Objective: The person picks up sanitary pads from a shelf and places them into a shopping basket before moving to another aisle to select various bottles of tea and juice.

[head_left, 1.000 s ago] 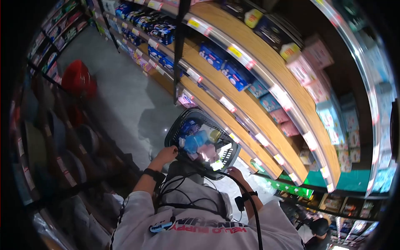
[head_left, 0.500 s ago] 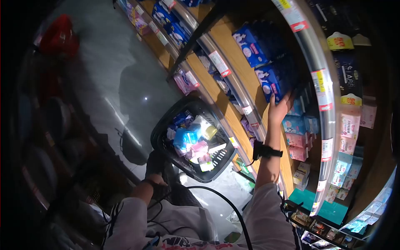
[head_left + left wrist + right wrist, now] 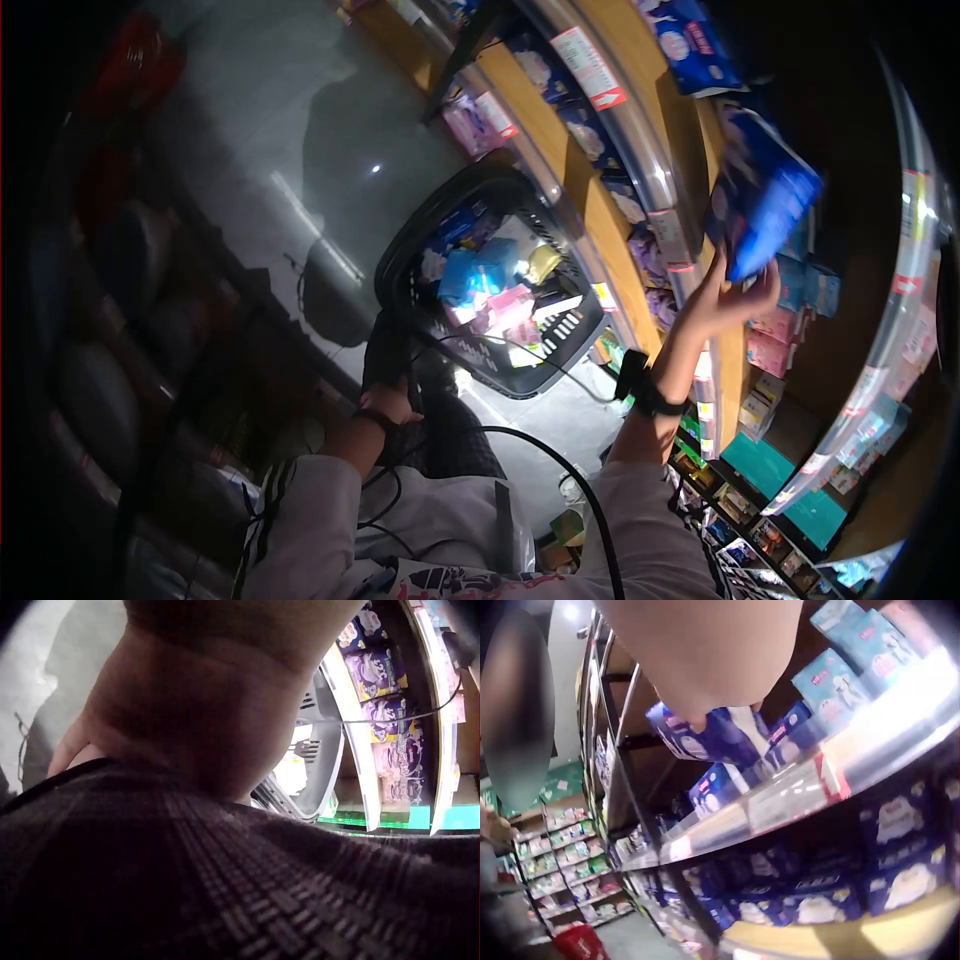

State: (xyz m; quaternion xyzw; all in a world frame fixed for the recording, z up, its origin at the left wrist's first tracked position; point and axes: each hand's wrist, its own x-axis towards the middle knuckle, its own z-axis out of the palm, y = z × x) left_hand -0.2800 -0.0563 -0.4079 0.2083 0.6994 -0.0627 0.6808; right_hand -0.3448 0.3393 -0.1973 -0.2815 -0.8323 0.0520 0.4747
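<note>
The blue packet was out over the front of the shelf, tilted, its lower end pinched in the right hand's grip. It seemed lifted free, though not in the basket, which held other packs. Half a second earlier, that hand was reaching in among the shelved packets. The left hand's grip was unclear.

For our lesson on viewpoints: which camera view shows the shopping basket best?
The head view: it shows nearly the whole basket from above, with packets inside. The left wrist view shows only part, beyond the left hand; the right wrist view shows none of it.
</note>
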